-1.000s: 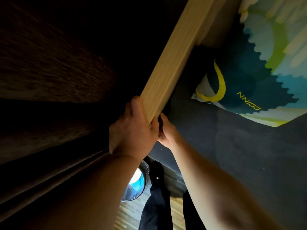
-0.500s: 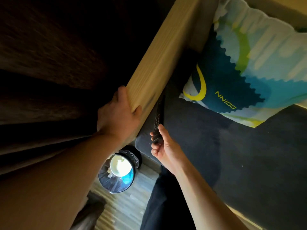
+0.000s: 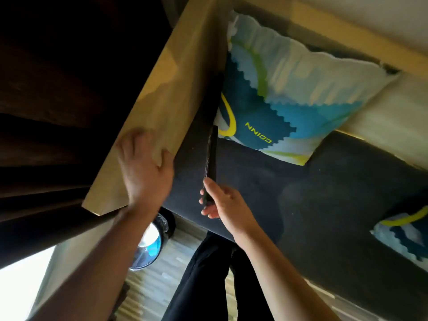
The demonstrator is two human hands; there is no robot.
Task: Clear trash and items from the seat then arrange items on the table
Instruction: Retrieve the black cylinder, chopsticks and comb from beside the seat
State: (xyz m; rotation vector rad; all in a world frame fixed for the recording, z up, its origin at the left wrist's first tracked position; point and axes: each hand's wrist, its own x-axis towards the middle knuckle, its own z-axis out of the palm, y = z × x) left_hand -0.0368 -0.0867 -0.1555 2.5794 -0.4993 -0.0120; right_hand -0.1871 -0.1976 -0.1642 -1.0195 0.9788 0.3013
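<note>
A long black remote control [image 3: 211,156] stands on edge in the gap between the wooden armrest [image 3: 176,93] and the dark seat cushion [image 3: 289,188]. My right hand [image 3: 222,202] grips its near end with thumb and fingers. My left hand [image 3: 143,167] rests flat on the armrest's near end with the fingers spread. A blue, white and yellow patterned pillow [image 3: 287,105] leans in the seat's back corner beside the remote.
A second patterned pillow [image 3: 403,235] shows at the right edge of the seat. A bin lined with a plastic bag [image 3: 149,245] stands on the wooden floor below the armrest. Dark curtains [image 3: 58,112] hang to the left.
My right hand has drawn the remote out of the gap by the armrest and toward me. My left hand has gone from gripping the armrest's edge to lying flat on it.
</note>
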